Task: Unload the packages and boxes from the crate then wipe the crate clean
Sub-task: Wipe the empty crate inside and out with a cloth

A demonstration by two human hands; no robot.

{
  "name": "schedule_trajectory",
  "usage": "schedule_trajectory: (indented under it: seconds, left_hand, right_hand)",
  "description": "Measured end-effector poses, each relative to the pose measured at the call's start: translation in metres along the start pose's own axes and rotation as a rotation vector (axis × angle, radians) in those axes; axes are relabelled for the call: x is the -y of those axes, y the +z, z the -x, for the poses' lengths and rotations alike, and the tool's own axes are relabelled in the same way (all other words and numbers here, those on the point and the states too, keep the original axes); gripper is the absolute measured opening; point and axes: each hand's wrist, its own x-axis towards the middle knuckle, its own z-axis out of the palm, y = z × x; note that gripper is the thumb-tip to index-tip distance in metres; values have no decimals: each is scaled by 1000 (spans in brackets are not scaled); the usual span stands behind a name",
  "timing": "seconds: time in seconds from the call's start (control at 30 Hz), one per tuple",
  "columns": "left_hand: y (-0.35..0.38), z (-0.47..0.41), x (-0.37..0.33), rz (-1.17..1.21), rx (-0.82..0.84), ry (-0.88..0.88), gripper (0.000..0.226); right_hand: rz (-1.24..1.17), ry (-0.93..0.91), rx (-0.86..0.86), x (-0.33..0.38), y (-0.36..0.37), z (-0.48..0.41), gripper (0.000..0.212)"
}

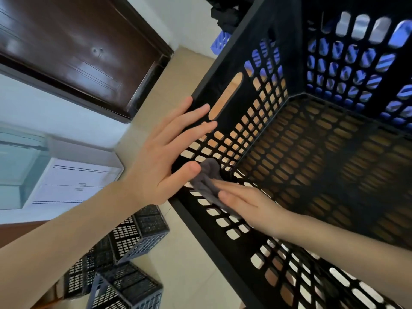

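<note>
A large black perforated crate (223, 85) fills the right of the head view, with nothing inside it. My left hand (165, 152) lies flat, fingers spread, against the outside of the crate's near-left corner, next to its handle slot. Inside that same corner, my right hand (249, 206) presses a small grey cloth (207, 179) against the inner wall. The cloth is bunched under my fingers.
Several smaller black crates (133, 241) lie on the tiled floor at the lower left. A dark wooden door (78, 52) and a white cabinet (73, 181) stand to the left. A blue crate (219, 43) shows behind the black one.
</note>
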Motion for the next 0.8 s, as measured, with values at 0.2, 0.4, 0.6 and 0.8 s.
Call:
schedule_trajectory:
  seconds: [0.2,0.4,0.6,0.8]
  left_hand:
    - [1,0,-1,3,-1,-32,64]
    - [2,1,2,-4,9,-27,57]
    - [2,1,5,25,4,-14,61]
    - [3,2,4,28,-9,-40,61]
  right_hand:
    - [97,368,-58,-57,-12,0,36]
    - [40,318,-67,-29,-5,0,30]
    - [-21,-161,-44,43,14,5,45]
    - [40,-131,-176,12,10,13,35]
